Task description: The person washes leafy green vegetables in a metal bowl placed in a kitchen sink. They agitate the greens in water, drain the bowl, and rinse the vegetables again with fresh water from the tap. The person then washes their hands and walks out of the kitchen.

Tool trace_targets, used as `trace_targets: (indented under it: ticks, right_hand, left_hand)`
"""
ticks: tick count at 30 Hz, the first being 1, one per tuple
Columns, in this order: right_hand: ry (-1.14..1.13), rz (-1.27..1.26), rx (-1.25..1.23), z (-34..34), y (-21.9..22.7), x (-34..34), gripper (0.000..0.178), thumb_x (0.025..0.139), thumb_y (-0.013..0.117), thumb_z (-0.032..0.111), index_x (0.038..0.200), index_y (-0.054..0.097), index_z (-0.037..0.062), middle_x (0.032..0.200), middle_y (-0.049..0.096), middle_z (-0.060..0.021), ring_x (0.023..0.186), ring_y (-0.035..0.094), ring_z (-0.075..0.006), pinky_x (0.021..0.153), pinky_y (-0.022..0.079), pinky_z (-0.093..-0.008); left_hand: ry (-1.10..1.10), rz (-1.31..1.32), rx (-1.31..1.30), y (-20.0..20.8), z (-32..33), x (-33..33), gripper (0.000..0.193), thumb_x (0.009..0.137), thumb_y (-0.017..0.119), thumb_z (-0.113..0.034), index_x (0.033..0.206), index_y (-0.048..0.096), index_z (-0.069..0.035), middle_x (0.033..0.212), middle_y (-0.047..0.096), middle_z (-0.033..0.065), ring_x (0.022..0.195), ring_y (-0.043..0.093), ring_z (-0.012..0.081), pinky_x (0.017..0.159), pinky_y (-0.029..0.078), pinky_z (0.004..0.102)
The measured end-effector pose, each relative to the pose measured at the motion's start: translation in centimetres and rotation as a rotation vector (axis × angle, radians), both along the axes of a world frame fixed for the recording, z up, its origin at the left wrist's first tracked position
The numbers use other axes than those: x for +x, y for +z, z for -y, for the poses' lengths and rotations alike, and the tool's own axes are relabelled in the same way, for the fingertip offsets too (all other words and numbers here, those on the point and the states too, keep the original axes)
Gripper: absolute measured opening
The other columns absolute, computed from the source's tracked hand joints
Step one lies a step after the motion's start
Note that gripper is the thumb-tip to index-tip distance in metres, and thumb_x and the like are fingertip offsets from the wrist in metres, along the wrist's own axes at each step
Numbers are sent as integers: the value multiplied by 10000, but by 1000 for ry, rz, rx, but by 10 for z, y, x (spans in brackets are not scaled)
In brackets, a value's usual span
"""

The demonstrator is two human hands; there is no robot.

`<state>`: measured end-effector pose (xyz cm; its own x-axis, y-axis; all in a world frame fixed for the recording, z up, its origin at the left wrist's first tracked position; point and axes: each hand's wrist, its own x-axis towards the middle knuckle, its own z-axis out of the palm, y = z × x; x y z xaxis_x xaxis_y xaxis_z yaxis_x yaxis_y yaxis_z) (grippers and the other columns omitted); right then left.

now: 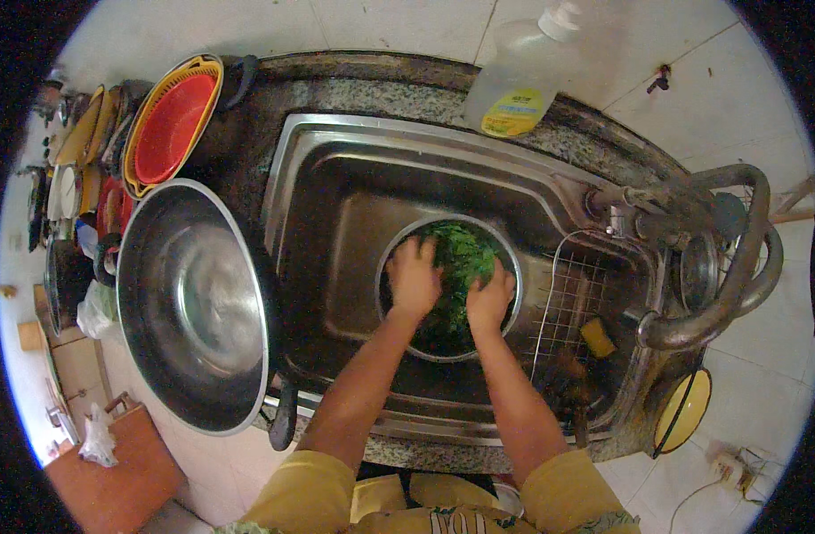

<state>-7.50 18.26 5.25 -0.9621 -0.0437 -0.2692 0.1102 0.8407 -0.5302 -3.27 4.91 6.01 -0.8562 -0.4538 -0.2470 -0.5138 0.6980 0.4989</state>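
Observation:
A round metal bowl stands in the stainless steel sink, with leafy greens inside, mostly toward its far side. Both my forearms reach down into it. My left hand is over the left part of the bowl, fingers spread and tips lowered beside the leaves. On the right side, my right hand curls its fingers and thumb round some of the greens. Leaves and shadow partly hide the fingertips of both hands.
Left of the sink sits a large wok, with a red basket behind it. A clear bottle stands at the back. On the right are a wire rack, a yellow sponge and a curved faucet.

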Motion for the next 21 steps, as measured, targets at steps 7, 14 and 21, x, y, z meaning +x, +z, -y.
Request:
trace_targets:
  ticks: [7,14,21]
  right_hand:
    - [-347,284,-284,8,-36,-18,856,780,576,645,1343,421,20,1322,482,-227,1240,434,-364,1039,338,-426]
    - [-536,648,-817,19,55,-18,588,783,711,405,1234,536,70,1187,590,-86,1031,568,-240,898,443,-390]
    - [-338,663,-867,1,44,-17,435,856,621,232,1248,513,79,1220,552,-74,1050,522,-244,895,396,-418]
  left_hand:
    - [339,50,852,-86,5,-10,920,675,826,-216,1422,310,-64,1288,506,187,1180,498,324,978,417,428]
    - [294,-234,1037,31,2,-2,594,685,779,-85,1205,493,-42,1174,589,126,1033,596,242,838,477,359]
    - [-72,-262,-35,100,-20,17,632,637,730,-46,1216,497,-147,996,523,123,925,536,374,824,436,454]
